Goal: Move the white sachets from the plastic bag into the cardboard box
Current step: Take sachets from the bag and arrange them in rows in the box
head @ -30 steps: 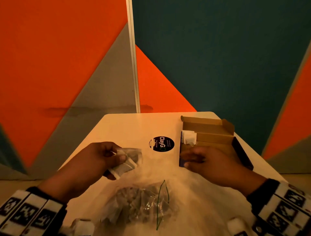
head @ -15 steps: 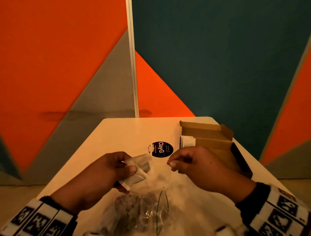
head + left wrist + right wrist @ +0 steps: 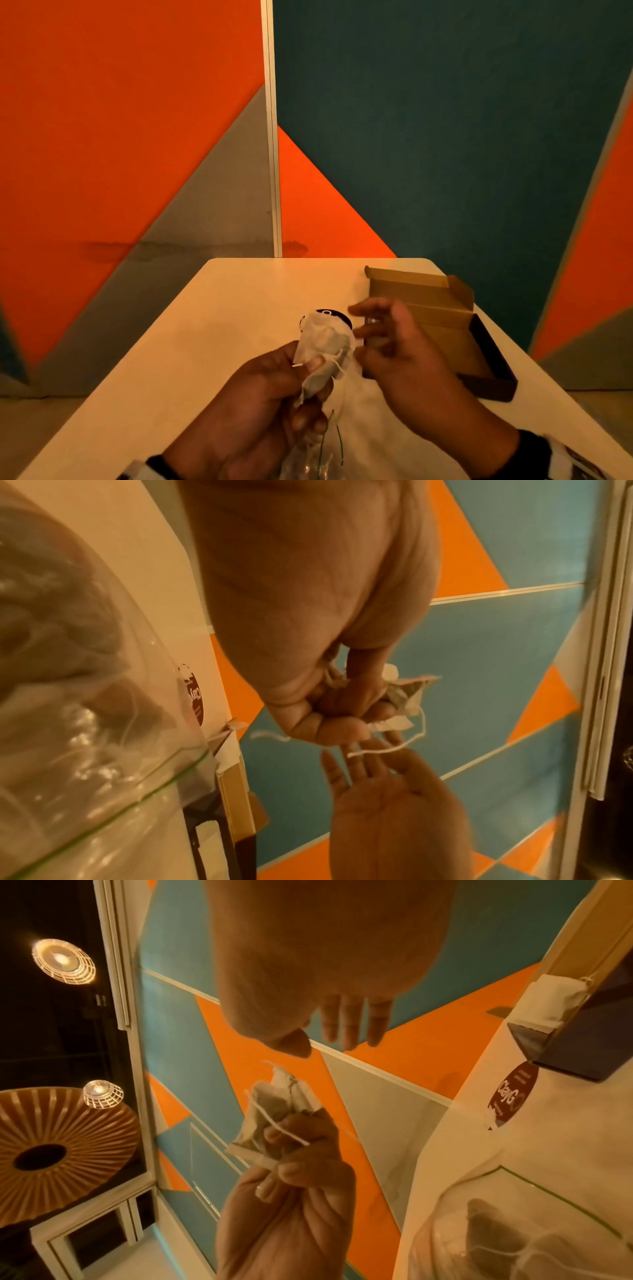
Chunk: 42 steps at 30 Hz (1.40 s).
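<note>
A: In the head view, where does the sachet (image 3: 323,346) sit?
B: Pinched in the left hand (image 3: 263,407) and raised above the plastic bag (image 3: 315,459); the right hand (image 3: 404,356) hovers beside it, fingers spread, before the cardboard box (image 3: 442,318) on the bench (image 3: 205,342).

A: Left wrist view?
B: The fingers curl round the crumpled sachet (image 3: 400,699), its string dangling over the right hand's flat palm (image 3: 394,807).

A: Right wrist view?
B: The right hand's grip (image 3: 329,993) is spread and empty, just apart from the sachet (image 3: 274,1112). Another sachet (image 3: 548,1001) lies in the box.

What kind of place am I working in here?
Probably a café or canteen seating nook, though that's a guess: a small pale rounded table with a round dark "ClayGo" sticker, orange, teal and grey geometric wall panels, and caged pendant lamps overhead.
</note>
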### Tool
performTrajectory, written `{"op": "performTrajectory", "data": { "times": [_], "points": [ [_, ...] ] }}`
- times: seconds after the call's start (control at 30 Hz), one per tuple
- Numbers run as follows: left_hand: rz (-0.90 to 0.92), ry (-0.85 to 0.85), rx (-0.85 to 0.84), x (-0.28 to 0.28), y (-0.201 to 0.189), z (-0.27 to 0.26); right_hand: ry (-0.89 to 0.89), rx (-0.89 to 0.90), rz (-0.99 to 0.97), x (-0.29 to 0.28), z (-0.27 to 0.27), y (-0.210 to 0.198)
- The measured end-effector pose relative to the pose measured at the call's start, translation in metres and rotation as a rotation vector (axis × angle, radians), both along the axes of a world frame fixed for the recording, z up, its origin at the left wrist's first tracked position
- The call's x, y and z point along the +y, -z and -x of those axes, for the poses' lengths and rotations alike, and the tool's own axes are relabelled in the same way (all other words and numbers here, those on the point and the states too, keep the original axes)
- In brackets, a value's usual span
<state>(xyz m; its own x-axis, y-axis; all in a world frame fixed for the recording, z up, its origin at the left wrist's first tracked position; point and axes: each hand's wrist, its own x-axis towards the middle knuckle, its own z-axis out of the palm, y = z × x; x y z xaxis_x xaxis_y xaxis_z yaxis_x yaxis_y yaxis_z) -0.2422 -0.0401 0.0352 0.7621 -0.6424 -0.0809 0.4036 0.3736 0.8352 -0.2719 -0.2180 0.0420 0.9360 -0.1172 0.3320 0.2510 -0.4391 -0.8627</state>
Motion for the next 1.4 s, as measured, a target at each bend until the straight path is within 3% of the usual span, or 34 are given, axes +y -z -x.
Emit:
{"op": "performTrajectory", "data": {
  "times": [0.07, 0.13, 0.27, 0.43, 0.63, 1.03, 1.27, 1.4],
  "points": [
    [0.011, -0.017, 0.011, -0.002, 0.002, -0.001, -0.032, -0.137, -0.127, -0.003, 0.006, -0.004],
    [0.011, -0.026, 0.021, -0.006, 0.005, -0.001, -0.122, -0.191, -0.096, 0.002, 0.013, -0.008],
    [-0.007, -0.054, 0.018, -0.011, 0.008, 0.002, -0.231, -0.090, -0.044, 0.014, 0.012, -0.004],
    [-0.080, -0.122, -0.022, -0.007, 0.009, 0.005, -0.151, -0.024, -0.111, 0.011, 0.006, -0.001],
    [-0.211, -0.220, -0.122, 0.008, 0.004, 0.000, -0.043, -0.020, 0.019, -0.005, 0.004, 0.002],
    [-0.444, -0.162, -0.324, 0.029, 0.010, -0.003, -0.121, 0.275, 0.018, -0.012, 0.012, 0.013],
    [-0.777, -0.184, -0.549, 0.027, -0.006, -0.002, -0.196, 0.324, 0.112, -0.008, 0.014, 0.004],
    [-1.105, -0.167, -0.899, 0.022, -0.021, 0.003, -0.210, 0.270, 0.212, 0.001, 0.017, -0.001]
  ]
}}
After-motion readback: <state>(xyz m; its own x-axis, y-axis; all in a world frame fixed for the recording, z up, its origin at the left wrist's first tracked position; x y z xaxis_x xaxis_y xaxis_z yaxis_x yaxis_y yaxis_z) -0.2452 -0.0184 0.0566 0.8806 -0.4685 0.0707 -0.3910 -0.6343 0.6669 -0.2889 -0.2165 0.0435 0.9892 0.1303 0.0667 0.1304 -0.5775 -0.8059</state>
